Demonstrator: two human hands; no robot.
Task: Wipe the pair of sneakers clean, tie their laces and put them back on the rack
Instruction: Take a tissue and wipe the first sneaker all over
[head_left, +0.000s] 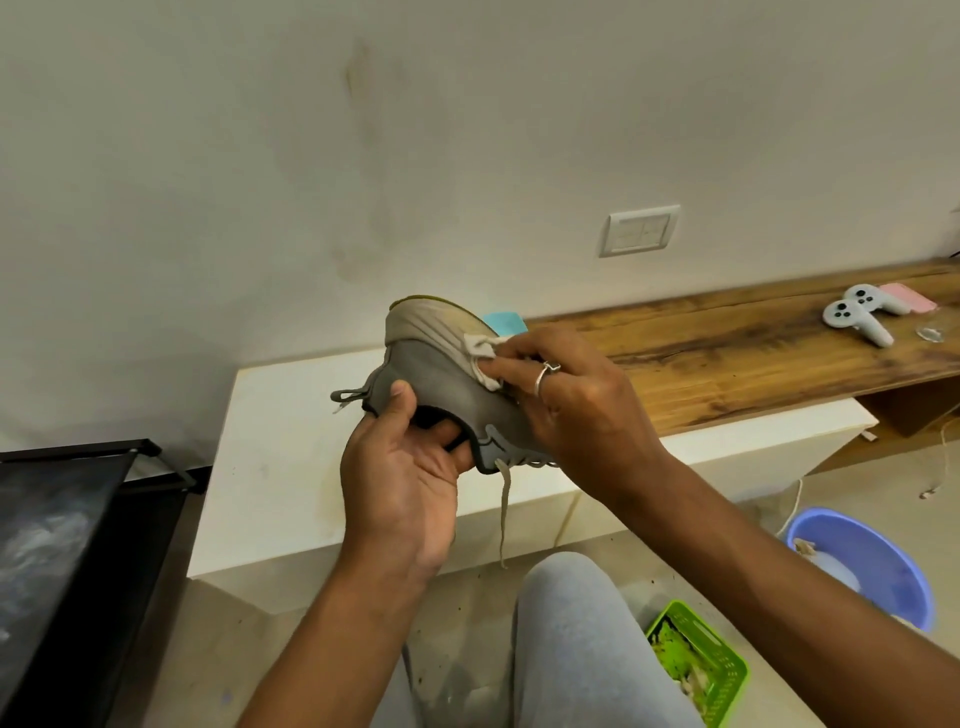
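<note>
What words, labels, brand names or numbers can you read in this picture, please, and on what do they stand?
No text can be read anywhere.
The sneaker shows no brand or label on the side in view.
The cloth is plain.
The wall switch plate is blank.
On the game controllers the button marks are too small to read.
</note>
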